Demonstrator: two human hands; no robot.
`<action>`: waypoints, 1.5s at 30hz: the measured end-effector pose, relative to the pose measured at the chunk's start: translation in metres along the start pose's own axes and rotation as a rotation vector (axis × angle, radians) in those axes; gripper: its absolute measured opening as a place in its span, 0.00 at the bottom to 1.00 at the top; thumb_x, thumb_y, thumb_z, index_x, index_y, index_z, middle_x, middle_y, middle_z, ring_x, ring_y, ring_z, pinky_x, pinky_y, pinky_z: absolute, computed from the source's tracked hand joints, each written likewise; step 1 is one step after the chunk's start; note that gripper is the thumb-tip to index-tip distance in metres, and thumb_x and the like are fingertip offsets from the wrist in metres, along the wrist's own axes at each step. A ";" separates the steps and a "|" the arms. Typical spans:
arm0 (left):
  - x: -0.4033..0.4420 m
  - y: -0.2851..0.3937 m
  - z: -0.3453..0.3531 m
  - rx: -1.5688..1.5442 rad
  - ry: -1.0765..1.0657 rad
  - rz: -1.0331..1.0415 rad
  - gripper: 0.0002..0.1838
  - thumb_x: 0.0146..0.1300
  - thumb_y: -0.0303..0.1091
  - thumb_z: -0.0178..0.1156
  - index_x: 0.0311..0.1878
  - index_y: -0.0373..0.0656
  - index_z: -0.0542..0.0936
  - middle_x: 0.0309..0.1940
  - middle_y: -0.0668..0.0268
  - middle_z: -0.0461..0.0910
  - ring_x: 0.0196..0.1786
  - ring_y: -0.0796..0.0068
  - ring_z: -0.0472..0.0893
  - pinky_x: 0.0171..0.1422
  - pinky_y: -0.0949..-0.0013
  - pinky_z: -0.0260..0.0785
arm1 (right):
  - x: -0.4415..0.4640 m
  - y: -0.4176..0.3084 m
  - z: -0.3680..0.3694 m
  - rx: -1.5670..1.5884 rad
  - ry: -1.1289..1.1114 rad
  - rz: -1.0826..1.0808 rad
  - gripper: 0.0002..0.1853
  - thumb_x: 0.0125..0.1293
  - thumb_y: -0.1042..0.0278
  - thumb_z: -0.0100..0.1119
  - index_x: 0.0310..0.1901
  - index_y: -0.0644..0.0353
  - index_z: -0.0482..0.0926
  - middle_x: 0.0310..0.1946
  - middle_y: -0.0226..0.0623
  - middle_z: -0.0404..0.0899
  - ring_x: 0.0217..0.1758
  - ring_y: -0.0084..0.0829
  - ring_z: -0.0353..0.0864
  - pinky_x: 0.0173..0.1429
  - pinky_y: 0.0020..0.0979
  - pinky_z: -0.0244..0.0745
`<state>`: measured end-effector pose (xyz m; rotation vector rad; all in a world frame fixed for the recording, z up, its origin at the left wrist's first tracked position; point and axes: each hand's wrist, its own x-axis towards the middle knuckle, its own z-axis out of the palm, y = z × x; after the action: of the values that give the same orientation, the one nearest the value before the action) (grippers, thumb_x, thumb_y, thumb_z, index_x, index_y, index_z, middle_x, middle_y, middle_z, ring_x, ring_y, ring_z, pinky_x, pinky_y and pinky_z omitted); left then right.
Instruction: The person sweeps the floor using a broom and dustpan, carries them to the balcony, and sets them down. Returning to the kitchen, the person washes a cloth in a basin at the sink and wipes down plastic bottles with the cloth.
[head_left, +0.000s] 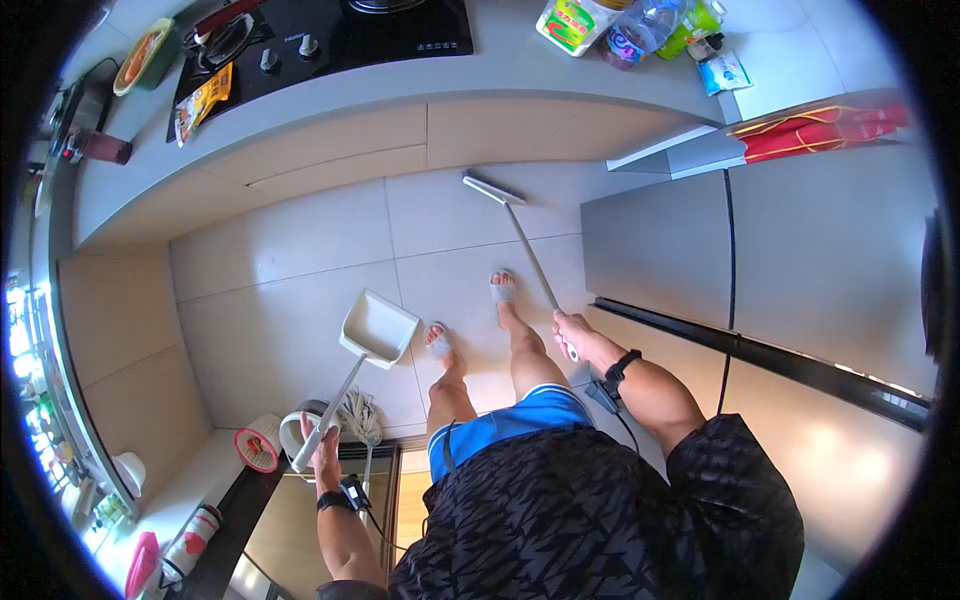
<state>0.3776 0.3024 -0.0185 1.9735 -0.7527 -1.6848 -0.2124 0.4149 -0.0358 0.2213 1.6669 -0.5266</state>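
Note:
My right hand (576,334) is closed round the grey handle of a broom (530,250). The broom's head, white along its edge with a dark underside, rests on the floor close to the base cabinets. On the left, my left hand (326,458) grips the upper end of a long-handled dustpan (368,345). Its white pan sits on the tiles just left of my feet, open side facing away from me. I see nothing in the pan. Both wrists carry black straps with small devices and cables.
A mop (361,415) and a red-rimmed basket (259,448) stand near my left hand. Ahead runs a counter (560,75) with a black gas stove (330,45), bottles and packets. A large metallic fridge (660,240) closes off the right side.

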 end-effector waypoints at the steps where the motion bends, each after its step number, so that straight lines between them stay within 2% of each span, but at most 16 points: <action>1: 0.004 -0.006 0.006 -0.016 -0.006 0.096 0.45 0.57 0.27 0.64 0.77 0.53 0.54 0.68 0.63 0.62 0.49 0.75 0.69 0.55 0.69 0.65 | -0.002 0.007 -0.002 0.030 0.038 -0.018 0.24 0.75 0.43 0.39 0.29 0.55 0.68 0.14 0.28 0.65 0.09 0.25 0.62 0.10 0.31 0.60; 4: 0.013 -0.003 0.017 0.090 -0.037 0.138 0.41 0.57 0.25 0.63 0.75 0.48 0.59 0.55 0.66 0.71 0.48 0.77 0.70 0.53 0.71 0.66 | -0.004 0.010 -0.018 -0.064 0.080 -0.081 0.25 0.75 0.43 0.39 0.29 0.55 0.68 0.14 0.29 0.65 0.08 0.26 0.63 0.10 0.32 0.62; 5: 0.014 -0.005 0.027 0.050 0.021 0.214 0.31 0.61 0.26 0.62 0.69 0.44 0.67 0.44 0.70 0.72 0.46 0.80 0.70 0.50 0.74 0.66 | -0.007 0.000 -0.020 -0.121 0.170 -0.076 0.26 0.75 0.46 0.42 0.24 0.59 0.69 0.12 0.33 0.66 0.08 0.31 0.66 0.10 0.36 0.65; 9: 0.023 -0.003 0.039 -0.003 0.025 0.204 0.15 0.68 0.33 0.60 0.55 0.40 0.76 0.41 0.71 0.74 0.40 0.82 0.72 0.47 0.77 0.66 | 0.004 -0.025 -0.041 -0.324 0.224 -0.075 0.26 0.75 0.45 0.39 0.26 0.58 0.69 0.13 0.32 0.66 0.09 0.29 0.66 0.11 0.35 0.64; 15: -0.007 0.049 0.090 0.138 0.098 0.220 0.16 0.70 0.35 0.60 0.56 0.38 0.76 0.37 0.71 0.75 0.38 0.83 0.72 0.43 0.77 0.67 | 0.070 -0.053 -0.064 -0.523 0.087 -0.146 0.30 0.75 0.46 0.40 0.23 0.64 0.70 0.12 0.39 0.70 0.10 0.36 0.71 0.14 0.39 0.68; 18: -0.009 0.080 0.118 0.217 0.114 0.241 0.16 0.70 0.36 0.59 0.56 0.39 0.76 0.37 0.70 0.76 0.37 0.83 0.72 0.43 0.76 0.68 | 0.046 -0.061 -0.059 -0.558 0.079 -0.072 0.26 0.75 0.48 0.39 0.25 0.61 0.68 0.14 0.35 0.68 0.11 0.29 0.69 0.13 0.37 0.67; 22: 0.026 0.092 0.142 0.279 0.074 0.317 0.17 0.69 0.39 0.61 0.56 0.40 0.76 0.35 0.71 0.76 0.36 0.84 0.71 0.42 0.77 0.66 | 0.012 -0.034 -0.088 -0.231 -0.035 -0.128 0.24 0.74 0.47 0.42 0.30 0.62 0.70 0.15 0.31 0.67 0.10 0.26 0.67 0.12 0.31 0.65; 26: 0.058 0.126 0.196 0.539 0.071 0.375 0.19 0.67 0.42 0.62 0.55 0.41 0.77 0.32 0.69 0.78 0.37 0.81 0.73 0.43 0.75 0.68 | -0.027 -0.011 -0.110 -0.136 0.048 -0.156 0.22 0.74 0.48 0.44 0.35 0.60 0.71 0.16 0.30 0.67 0.10 0.24 0.66 0.12 0.29 0.63; 29: 0.089 0.140 0.232 0.538 -0.005 0.460 0.17 0.67 0.42 0.62 0.52 0.41 0.78 0.32 0.68 0.78 0.38 0.79 0.74 0.43 0.72 0.68 | -0.035 0.004 -0.125 0.003 0.136 -0.106 0.20 0.75 0.50 0.45 0.35 0.60 0.72 0.17 0.30 0.68 0.10 0.24 0.67 0.11 0.29 0.62; 32: 0.100 0.177 0.275 0.711 -0.015 0.567 0.17 0.67 0.44 0.61 0.51 0.43 0.78 0.29 0.72 0.75 0.33 0.84 0.72 0.35 0.76 0.66 | -0.011 0.009 -0.134 0.016 0.208 -0.130 0.20 0.75 0.50 0.44 0.34 0.59 0.72 0.16 0.30 0.68 0.10 0.25 0.67 0.11 0.30 0.63; 35: 0.124 0.198 0.311 0.722 -0.061 0.545 0.17 0.67 0.45 0.60 0.48 0.40 0.78 0.32 0.63 0.78 0.38 0.75 0.75 0.46 0.68 0.70 | 0.033 -0.002 -0.134 0.121 0.271 -0.120 0.19 0.75 0.52 0.44 0.31 0.57 0.71 0.17 0.30 0.69 0.10 0.26 0.67 0.11 0.30 0.62; 38: 0.128 0.220 0.345 0.792 -0.110 0.670 0.17 0.68 0.46 0.59 0.48 0.41 0.78 0.33 0.60 0.79 0.39 0.69 0.78 0.47 0.65 0.71 | 0.064 -0.035 -0.106 0.244 0.260 -0.075 0.17 0.73 0.56 0.46 0.28 0.56 0.71 0.16 0.30 0.69 0.10 0.27 0.65 0.12 0.32 0.62; 41: 0.149 0.225 0.372 0.850 -0.141 0.794 0.17 0.69 0.46 0.57 0.48 0.41 0.78 0.35 0.57 0.81 0.41 0.61 0.81 0.48 0.60 0.72 | 0.076 -0.062 -0.070 0.331 0.065 -0.028 0.11 0.68 0.65 0.55 0.30 0.62 0.72 0.17 0.36 0.71 0.15 0.32 0.72 0.14 0.36 0.64; 43: 0.149 0.235 0.392 0.923 -0.151 0.721 0.17 0.68 0.46 0.57 0.48 0.41 0.79 0.37 0.55 0.82 0.44 0.56 0.81 0.49 0.58 0.72 | 0.073 -0.071 -0.032 0.224 0.060 0.072 0.12 0.67 0.62 0.56 0.30 0.62 0.73 0.17 0.37 0.71 0.16 0.33 0.74 0.14 0.38 0.64; 44: 0.152 0.240 0.401 0.956 -0.156 0.691 0.17 0.68 0.45 0.56 0.48 0.42 0.79 0.39 0.54 0.83 0.45 0.54 0.82 0.50 0.57 0.72 | 0.073 -0.068 -0.010 0.192 0.030 0.025 0.15 0.67 0.59 0.54 0.31 0.63 0.73 0.17 0.38 0.72 0.17 0.34 0.76 0.15 0.39 0.65; 45: 0.168 0.235 0.402 0.970 -0.182 0.783 0.17 0.68 0.45 0.56 0.48 0.42 0.79 0.39 0.54 0.83 0.45 0.53 0.82 0.49 0.58 0.73 | 0.073 -0.054 0.006 0.158 0.001 -0.019 0.17 0.68 0.56 0.52 0.31 0.64 0.74 0.17 0.38 0.72 0.18 0.34 0.77 0.15 0.39 0.66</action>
<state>-0.0285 0.0230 -0.0593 1.5916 -2.3578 -1.0620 -0.2428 0.3539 -0.0958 0.3208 1.6316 -0.6734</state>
